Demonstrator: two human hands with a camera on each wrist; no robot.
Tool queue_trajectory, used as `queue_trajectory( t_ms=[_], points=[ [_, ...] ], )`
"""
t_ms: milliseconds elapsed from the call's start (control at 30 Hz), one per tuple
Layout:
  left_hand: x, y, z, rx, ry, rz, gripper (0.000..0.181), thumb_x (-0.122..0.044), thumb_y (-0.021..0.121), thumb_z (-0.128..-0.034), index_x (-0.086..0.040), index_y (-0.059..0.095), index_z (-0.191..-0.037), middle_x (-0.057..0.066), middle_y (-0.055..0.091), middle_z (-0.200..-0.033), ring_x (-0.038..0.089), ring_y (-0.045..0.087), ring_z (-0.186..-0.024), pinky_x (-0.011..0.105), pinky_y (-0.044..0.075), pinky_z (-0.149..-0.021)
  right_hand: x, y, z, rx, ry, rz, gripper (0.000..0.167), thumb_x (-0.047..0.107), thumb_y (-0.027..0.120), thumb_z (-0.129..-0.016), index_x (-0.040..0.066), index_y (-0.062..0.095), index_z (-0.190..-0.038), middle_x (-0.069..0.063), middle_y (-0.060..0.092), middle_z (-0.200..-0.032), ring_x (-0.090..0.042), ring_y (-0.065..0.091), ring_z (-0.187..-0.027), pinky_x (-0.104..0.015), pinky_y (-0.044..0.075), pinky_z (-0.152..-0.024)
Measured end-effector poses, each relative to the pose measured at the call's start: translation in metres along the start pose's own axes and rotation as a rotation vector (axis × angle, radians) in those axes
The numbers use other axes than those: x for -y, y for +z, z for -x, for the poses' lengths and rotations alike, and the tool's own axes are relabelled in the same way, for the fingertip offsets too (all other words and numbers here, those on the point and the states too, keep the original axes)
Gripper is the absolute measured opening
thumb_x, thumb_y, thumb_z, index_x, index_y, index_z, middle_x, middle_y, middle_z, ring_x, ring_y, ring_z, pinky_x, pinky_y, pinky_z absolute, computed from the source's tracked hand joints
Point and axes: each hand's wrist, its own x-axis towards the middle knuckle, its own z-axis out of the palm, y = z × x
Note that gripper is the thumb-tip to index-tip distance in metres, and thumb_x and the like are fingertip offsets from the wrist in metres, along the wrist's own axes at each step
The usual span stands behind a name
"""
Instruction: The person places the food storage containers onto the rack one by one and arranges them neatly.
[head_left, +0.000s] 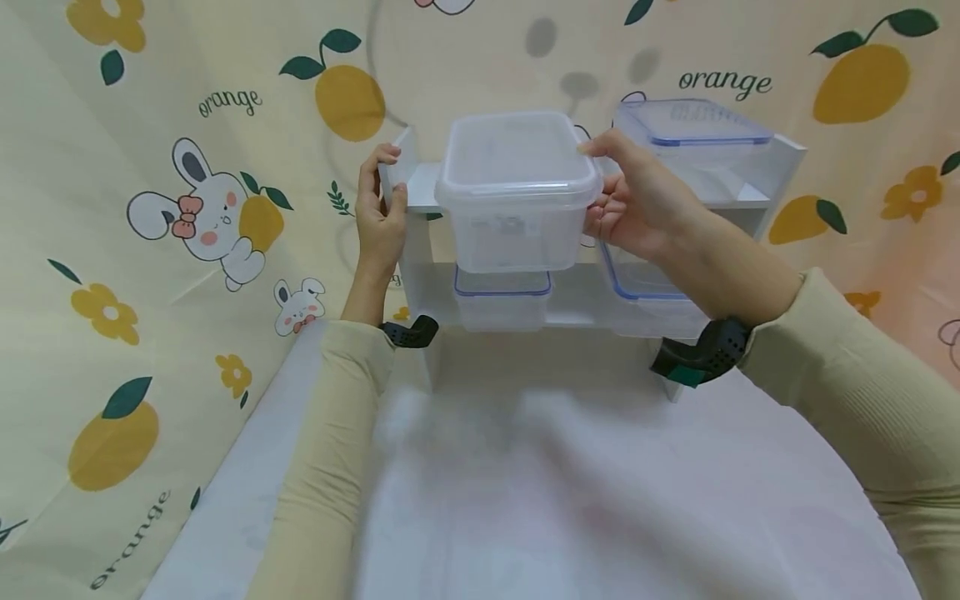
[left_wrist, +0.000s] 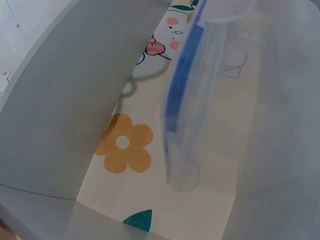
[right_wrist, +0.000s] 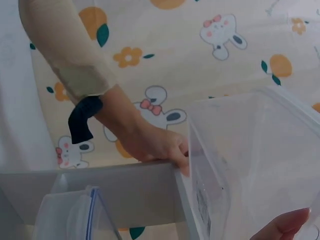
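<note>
A translucent plastic food container [head_left: 517, 229] with a whitish lid stands in front of the upper board of a white shelf unit [head_left: 577, 310]. My right hand [head_left: 641, 200] grips it at its right side, thumb on the lid's rim and fingers curled against the wall below. Whether the container touches the board cannot be told. At the unit's upper left, my left hand [head_left: 381, 225] holds the side panel [head_left: 401, 158] between thumb and fingers. That hand [right_wrist: 160, 145] also appears in the right wrist view, beside the container [right_wrist: 250, 150]. Part of the right hand is hidden.
Blue-rimmed containers sit on the unit: one [head_left: 708, 125] at upper right, a small one [head_left: 502, 310] below, and another [head_left: 652, 312] at lower right, partly behind my right forearm. A patterned cloth [head_left: 300, 208] hangs behind. The white tabletop [head_left: 525, 500] stretches in front.
</note>
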Motion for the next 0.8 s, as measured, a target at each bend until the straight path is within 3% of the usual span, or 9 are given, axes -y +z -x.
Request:
queue_trajectory(
  t_ms=[200,400,533,633,800],
  points=[
    [-0.001,0.001,-0.001,-0.005,-0.031,-0.011,0.026,0.007,0.040,-0.0921,-0.004,0.044,-0.115,0.019,0.042,-0.142,0.016,0.031,-0.146,0.036,0.032,-0.119,0.003,0.004,-0.008,-0.038,-0.011,-0.035,0.044,0.028,0.069,-0.086,0.019,0.046,-0.122,0.000,0.058,-0.109,-0.013,0.048,-0.107,-0.020,0.053,-0.074],
    [0.014,-0.001,-0.006,-0.026,-0.011,-0.013,0.027,0.007,0.040,-0.0921,-0.001,0.044,-0.118,0.015,0.044,-0.142,0.013,0.033,-0.144,0.034,0.032,-0.119,0.006,0.005,-0.014,-0.055,-0.067,-0.007,0.046,0.028,0.069,-0.087,0.028,0.038,-0.122,-0.002,0.058,-0.103,-0.013,0.050,-0.094,-0.020,0.049,-0.065],
    [0.025,-0.003,-0.008,-0.032,0.044,-0.021,0.028,0.007,0.040,-0.0918,0.000,0.043,-0.119,0.014,0.046,-0.140,0.013,0.037,-0.139,0.043,0.033,-0.117,0.006,0.006,-0.018,-0.067,-0.088,-0.012,0.043,0.029,0.069,-0.087,0.025,0.041,-0.120,-0.003,0.054,-0.102,-0.013,0.048,-0.087,-0.020,0.046,-0.060],
    [0.026,-0.004,-0.008,-0.030,0.049,-0.024,0.028,0.006,0.040,-0.0916,-0.002,0.044,-0.118,0.011,0.046,-0.139,0.012,0.038,-0.137,0.047,0.033,-0.117,0.007,0.006,-0.022,-0.079,-0.090,-0.034,0.038,0.028,0.069,-0.087,0.021,0.044,-0.115,-0.004,0.053,-0.096,-0.013,0.047,-0.077,-0.020,0.043,-0.056],
    [0.026,-0.003,-0.008,-0.030,0.038,-0.021,0.030,0.007,0.040,-0.0914,-0.001,0.043,-0.120,0.009,0.046,-0.138,0.013,0.037,-0.138,0.043,0.032,-0.119,0.009,0.008,-0.028,-0.082,-0.072,-0.081,0.036,0.025,0.068,-0.087,0.015,0.044,-0.112,-0.005,0.054,-0.087,-0.012,0.046,-0.068,-0.019,0.039,-0.051]
  ],
)
